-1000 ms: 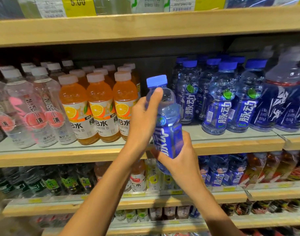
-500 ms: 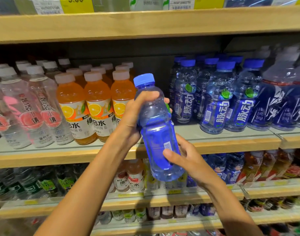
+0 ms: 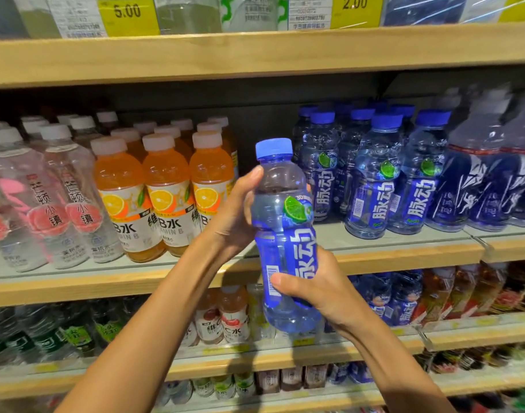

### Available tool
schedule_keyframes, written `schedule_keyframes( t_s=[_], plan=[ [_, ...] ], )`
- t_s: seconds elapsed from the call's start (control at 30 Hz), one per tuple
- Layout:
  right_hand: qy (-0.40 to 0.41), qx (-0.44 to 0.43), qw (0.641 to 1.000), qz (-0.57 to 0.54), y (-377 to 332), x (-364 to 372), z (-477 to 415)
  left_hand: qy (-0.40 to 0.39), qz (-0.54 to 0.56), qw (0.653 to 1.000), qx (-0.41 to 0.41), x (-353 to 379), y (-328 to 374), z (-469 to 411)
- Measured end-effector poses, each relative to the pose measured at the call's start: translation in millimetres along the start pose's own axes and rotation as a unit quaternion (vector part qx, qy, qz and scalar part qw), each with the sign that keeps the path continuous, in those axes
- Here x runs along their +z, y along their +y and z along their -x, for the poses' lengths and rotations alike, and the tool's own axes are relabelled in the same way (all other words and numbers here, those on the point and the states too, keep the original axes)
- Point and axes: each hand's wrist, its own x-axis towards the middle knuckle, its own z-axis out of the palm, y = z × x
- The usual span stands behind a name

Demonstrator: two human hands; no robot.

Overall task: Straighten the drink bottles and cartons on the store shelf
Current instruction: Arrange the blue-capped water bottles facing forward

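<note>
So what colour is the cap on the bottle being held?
Blue. The cap of the held bottle shows clearly in the head view.

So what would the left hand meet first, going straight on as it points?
The blue bottle the left hand grips; beyond it, probably the shelf gap between orange bottles and blue row, depth unclear.

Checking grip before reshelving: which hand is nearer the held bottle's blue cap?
Left. The left hand grips just under the blue cap; the right hand holds the bottle low down.
</note>
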Motion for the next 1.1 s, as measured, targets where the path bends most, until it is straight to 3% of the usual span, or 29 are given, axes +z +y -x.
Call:
schedule_keyframes(
  t_s=[0.1, 0.17, 0.2, 0.27, 0.33, 0.4, 0.47, 0.57, 0.7, 0.87, 1.1],
  plan=[
    [0.084, -0.015, 0.995, 0.057, 1, -14, -7, 0.111, -0.137, 0.984, 0.010, -10, -15, 1],
    [0.150, -0.034, 0.984, 0.092, 3, -26, -15, 0.144, -0.319, 0.934, 0.076, -22, -30, 6],
    [0.181, -0.047, 0.976, 0.110, 6, -33, -20, 0.132, -0.445, 0.877, 0.125, -28, -40, 9],
    [0.236, -0.064, 0.958, 0.151, 11, -47, -31, 0.083, -0.651, 0.728, 0.197, -40, -59, 16],
    [0.278, -0.067, 0.941, 0.183, 17, -59, -41, 0.017, -0.754, 0.616, 0.229, -45, -68, 19],
    [0.301, -0.069, 0.930, 0.199, 23, -68, -49, -0.043, -0.809, 0.538, 0.233, -47, -73, 17],
    [0.311, -0.076, 0.925, 0.205, 28, -72, -55, -0.076, -0.835, 0.491, 0.235, -49, -75, 14],
    [0.313, -0.076, 0.920, 0.222, 32, -74, -61, -0.086, -0.849, 0.464, 0.237, -50, -78, 12],
    [0.321, -0.062, 0.903, 0.279, 36, -70, -56, -0.081, -0.845, 0.470, 0.240, -50, -80, 13],
    [0.424, -0.136, 0.813, 0.376, 43, -54, -35, -0.075, -0.846, 0.474, 0.233, -50, -79, 16],
    [0.430, -0.115, 0.783, 0.434, 45, -56, -45, -0.073, -0.844, 0.483, 0.222, -49, -79, 16]
  ],
)
